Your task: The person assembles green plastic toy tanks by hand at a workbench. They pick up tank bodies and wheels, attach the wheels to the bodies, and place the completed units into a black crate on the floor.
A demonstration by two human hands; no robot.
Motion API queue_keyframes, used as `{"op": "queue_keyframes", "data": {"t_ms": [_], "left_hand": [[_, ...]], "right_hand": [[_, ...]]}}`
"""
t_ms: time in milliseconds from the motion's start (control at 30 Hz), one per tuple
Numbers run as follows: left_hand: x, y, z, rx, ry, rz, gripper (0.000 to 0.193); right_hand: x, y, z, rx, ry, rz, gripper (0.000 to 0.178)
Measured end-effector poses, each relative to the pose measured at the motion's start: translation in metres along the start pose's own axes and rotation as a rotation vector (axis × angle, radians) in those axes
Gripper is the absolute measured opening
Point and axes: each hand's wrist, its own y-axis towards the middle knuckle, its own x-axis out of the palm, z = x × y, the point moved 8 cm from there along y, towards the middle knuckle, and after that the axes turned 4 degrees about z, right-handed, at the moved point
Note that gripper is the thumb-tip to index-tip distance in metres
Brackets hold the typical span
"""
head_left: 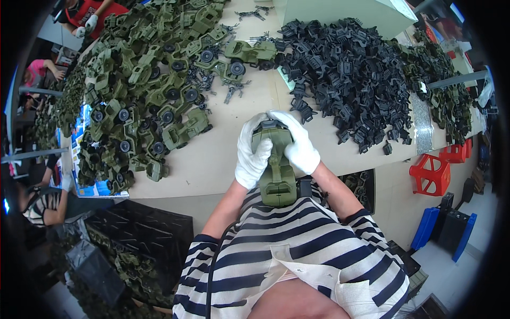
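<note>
Between my two white-gloved hands is a green toy jeep (277, 183), held close to my body at the table's near edge. My left hand (252, 151) wraps its left side, with the thumb pressed on top. From the other side my right hand (298, 146) grips it, fingers curled over the far end. A dark grey part (270, 124) shows at that far end, partly hidden by my fingers. Beyond my hands to the right lies a heap of dark grey plastic parts (350, 80); to the left spreads a large pile of green toy jeeps (154, 90).
Small grey figure-like pieces (234, 91) lie mid-table (255, 101). A pale green box (340, 13) stands at the back. Red stools (431, 174) are on the right. Below left is a black crate (141, 223). Other people work left, one in a red apron (101, 13).
</note>
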Motion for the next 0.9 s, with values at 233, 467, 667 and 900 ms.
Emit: {"op": "queue_keyframes", "data": {"t_ms": [233,467,667,900], "left_hand": [[0.005,0.000,0.004,-0.010,0.117,0.001,0.034],[0.016,0.012,-0.014,0.132,0.471,-0.182,0.059],[-0.145,0.031,-0.068,0.016,1.253,0.072,0.093],[-0.178,0.057,-0.119,-0.392,1.350,-0.339,0.107]], "right_hand": [[-0.002,-0.016,0.002,-0.026,-0.098,0.148,0.032],[-0.060,-0.048,0.034,0.190,-0.324,0.454,0.023],[-0.104,-0.122,0.038,0.489,-0.365,0.580,0.041],[-0.100,-0.102,0.111,0.753,-0.148,0.859,0.073]]}}
